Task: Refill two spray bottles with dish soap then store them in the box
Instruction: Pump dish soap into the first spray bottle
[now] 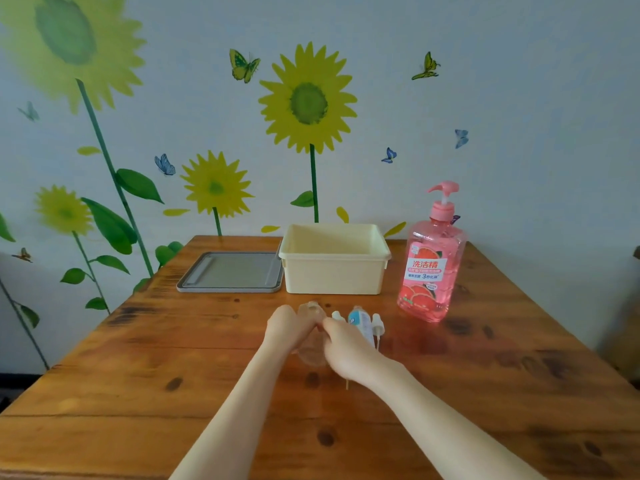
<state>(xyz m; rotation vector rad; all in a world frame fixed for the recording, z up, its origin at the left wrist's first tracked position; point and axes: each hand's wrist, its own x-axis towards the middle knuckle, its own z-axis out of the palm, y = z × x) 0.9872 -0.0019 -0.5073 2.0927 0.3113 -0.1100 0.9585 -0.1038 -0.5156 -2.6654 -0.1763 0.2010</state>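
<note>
Wooden table (pixel 485 393), grey lid (pixel 230 271) flat, cream box (pixel 334 275) just beside it, pink dish soap bottle (pixel 431 268), white spray head (pixel 378 323)

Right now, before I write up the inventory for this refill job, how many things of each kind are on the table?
spray bottle: 2
spray head: 2
dish soap bottle: 1
box: 1
lid: 1
Total: 7
</note>
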